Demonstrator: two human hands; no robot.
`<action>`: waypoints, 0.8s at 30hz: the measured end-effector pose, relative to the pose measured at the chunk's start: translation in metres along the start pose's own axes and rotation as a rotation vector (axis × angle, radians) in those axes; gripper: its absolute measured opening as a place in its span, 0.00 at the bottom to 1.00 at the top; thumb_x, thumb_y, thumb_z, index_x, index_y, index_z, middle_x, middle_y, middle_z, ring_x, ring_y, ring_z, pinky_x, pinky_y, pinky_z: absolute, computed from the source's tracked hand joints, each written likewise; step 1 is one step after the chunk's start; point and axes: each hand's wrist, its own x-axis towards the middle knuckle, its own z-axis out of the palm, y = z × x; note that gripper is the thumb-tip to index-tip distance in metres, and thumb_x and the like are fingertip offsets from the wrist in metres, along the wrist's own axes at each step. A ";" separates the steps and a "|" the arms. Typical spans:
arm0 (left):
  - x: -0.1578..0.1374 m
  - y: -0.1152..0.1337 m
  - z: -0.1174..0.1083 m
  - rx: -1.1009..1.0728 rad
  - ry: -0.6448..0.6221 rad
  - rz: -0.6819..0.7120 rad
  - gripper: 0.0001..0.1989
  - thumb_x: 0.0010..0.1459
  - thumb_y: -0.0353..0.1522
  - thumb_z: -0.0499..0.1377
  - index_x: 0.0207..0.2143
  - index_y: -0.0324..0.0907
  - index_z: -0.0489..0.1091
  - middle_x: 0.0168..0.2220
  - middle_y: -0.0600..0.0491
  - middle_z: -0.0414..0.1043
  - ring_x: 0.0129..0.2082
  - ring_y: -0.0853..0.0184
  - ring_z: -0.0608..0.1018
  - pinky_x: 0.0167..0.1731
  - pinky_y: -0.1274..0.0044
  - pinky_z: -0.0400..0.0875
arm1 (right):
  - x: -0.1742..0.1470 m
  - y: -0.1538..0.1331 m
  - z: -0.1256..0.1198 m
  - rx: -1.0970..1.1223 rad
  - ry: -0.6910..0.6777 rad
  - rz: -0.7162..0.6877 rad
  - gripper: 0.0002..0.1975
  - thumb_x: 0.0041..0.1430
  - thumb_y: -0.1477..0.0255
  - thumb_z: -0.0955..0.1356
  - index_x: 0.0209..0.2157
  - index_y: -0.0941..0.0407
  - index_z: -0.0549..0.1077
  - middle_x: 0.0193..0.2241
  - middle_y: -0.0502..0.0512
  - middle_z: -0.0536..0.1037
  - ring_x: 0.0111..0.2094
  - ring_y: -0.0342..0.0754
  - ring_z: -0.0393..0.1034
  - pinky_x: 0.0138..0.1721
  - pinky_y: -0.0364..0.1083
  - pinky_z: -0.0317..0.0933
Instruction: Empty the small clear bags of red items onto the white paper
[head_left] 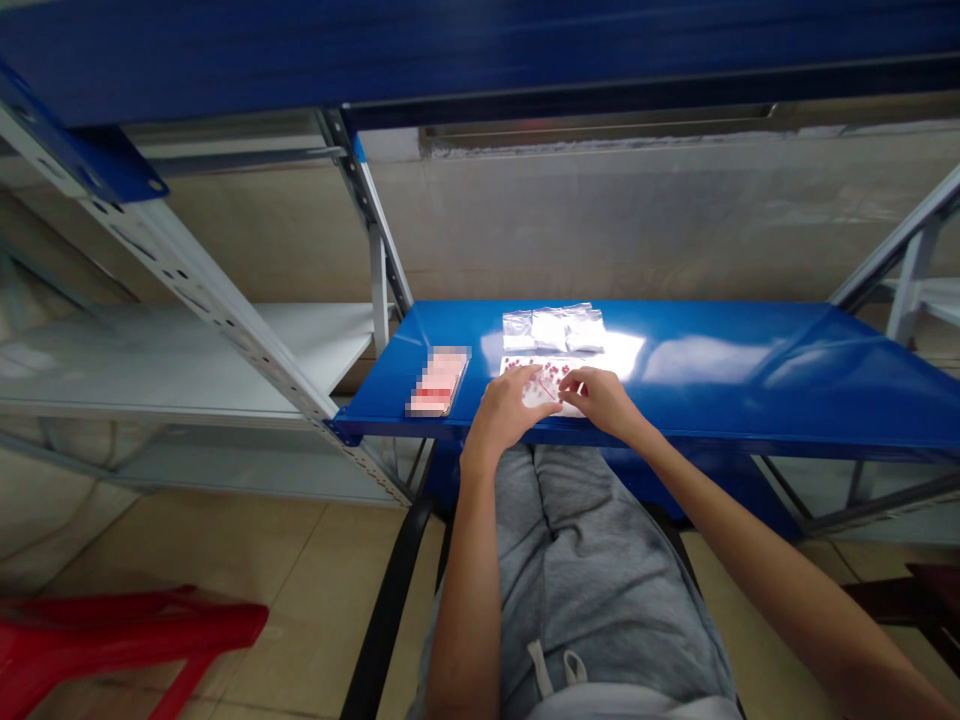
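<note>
A white sheet or cloth (537, 402) with small dark red pieces or spots (553, 369) lies near the front edge of the blue shelf. My left hand (511, 402) rests over its left part, thumb and fingers apart in a loose curve. At its right side my right hand (600, 396) has thumb and fingertips pinched together; whatever is between them is too small to make out. Between the two hands runs a thin red line (548, 388), perhaps a thread. Just behind the sheet lie several clear plastic bags (553, 330) with whitish contents.
A phone-like flat object (439, 382), its face blurred out, lies to the left on the blue shelf (735, 370). Metal uprights (225, 290) and an upper blue shelf (480, 60) frame the workspace. A red stool (135, 630) stands on the floor at lower left.
</note>
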 end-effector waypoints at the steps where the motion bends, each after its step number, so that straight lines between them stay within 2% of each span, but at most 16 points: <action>1: 0.000 -0.001 0.000 0.005 0.003 0.003 0.29 0.52 0.34 0.72 0.56 0.42 0.72 0.56 0.44 0.76 0.57 0.54 0.77 0.59 0.63 0.70 | -0.001 0.002 0.003 -0.029 -0.016 -0.009 0.04 0.55 0.76 0.70 0.31 0.57 0.79 0.29 0.54 0.79 0.26 0.45 0.66 0.32 0.44 0.56; 9: -0.002 -0.005 0.001 0.015 -0.001 0.007 0.28 0.52 0.32 0.72 0.56 0.41 0.72 0.56 0.44 0.76 0.57 0.55 0.76 0.60 0.64 0.69 | -0.001 0.006 0.008 -0.090 -0.090 -0.037 0.07 0.56 0.78 0.67 0.30 0.58 0.79 0.29 0.55 0.78 0.28 0.46 0.66 0.33 0.44 0.56; 15: -0.002 -0.003 -0.001 0.008 -0.012 -0.001 0.27 0.53 0.31 0.71 0.55 0.41 0.73 0.56 0.44 0.76 0.57 0.55 0.76 0.60 0.64 0.68 | 0.000 0.005 0.008 -0.078 -0.079 -0.032 0.07 0.56 0.79 0.67 0.29 0.58 0.78 0.28 0.56 0.78 0.28 0.46 0.66 0.33 0.45 0.56; 18: -0.002 -0.003 -0.002 0.013 -0.021 -0.018 0.28 0.52 0.32 0.72 0.56 0.41 0.72 0.57 0.43 0.75 0.58 0.54 0.76 0.60 0.64 0.68 | 0.002 0.002 0.002 0.036 -0.032 0.026 0.06 0.57 0.75 0.68 0.28 0.58 0.77 0.27 0.55 0.78 0.28 0.46 0.66 0.32 0.45 0.56; 21: -0.002 -0.002 -0.002 0.015 -0.034 -0.045 0.29 0.52 0.34 0.72 0.57 0.40 0.72 0.58 0.43 0.74 0.59 0.54 0.75 0.61 0.63 0.67 | 0.003 -0.006 -0.005 0.283 0.010 0.105 0.10 0.59 0.66 0.69 0.30 0.58 0.76 0.26 0.54 0.78 0.27 0.46 0.66 0.31 0.45 0.57; 24: -0.002 0.001 -0.002 0.001 -0.039 -0.050 0.29 0.52 0.34 0.72 0.56 0.41 0.73 0.58 0.43 0.75 0.59 0.54 0.75 0.61 0.64 0.68 | 0.002 -0.021 -0.008 0.499 0.010 0.123 0.14 0.59 0.60 0.70 0.32 0.57 0.77 0.27 0.53 0.77 0.28 0.46 0.66 0.30 0.45 0.58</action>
